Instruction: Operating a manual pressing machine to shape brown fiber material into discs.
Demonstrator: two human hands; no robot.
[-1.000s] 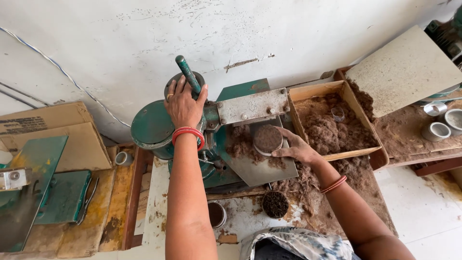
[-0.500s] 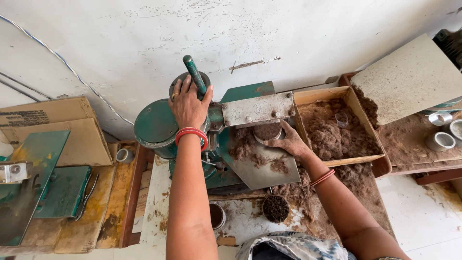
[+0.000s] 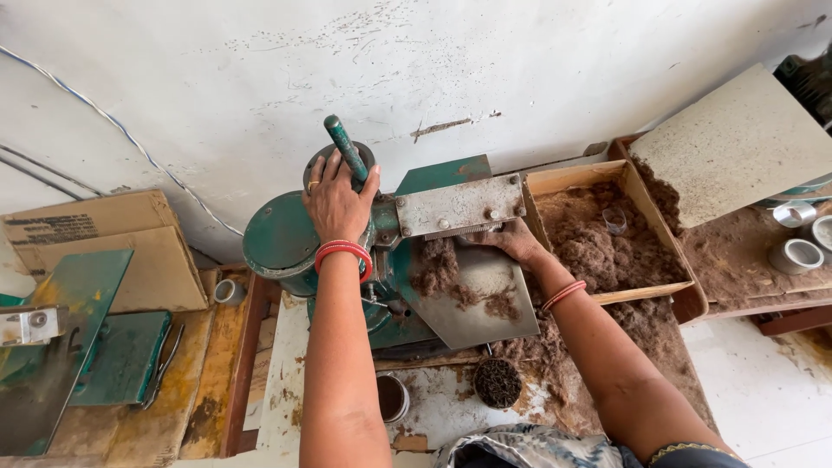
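The left hand (image 3: 336,201) rests on the green press (image 3: 347,234), fingers wrapped around its lever handle (image 3: 346,147), whose long axis tilts up and away to the left. The right hand (image 3: 511,238) reaches under the grey metal plate (image 3: 459,206); whether its fingers are apart or together cannot be told. Brown powder (image 3: 607,247) fills the wooden tray (image 3: 598,173) alongside.

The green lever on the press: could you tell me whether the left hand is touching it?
Touching. The head view shows the left hand resting at the base of the green lever, thumb and fingers on either side.
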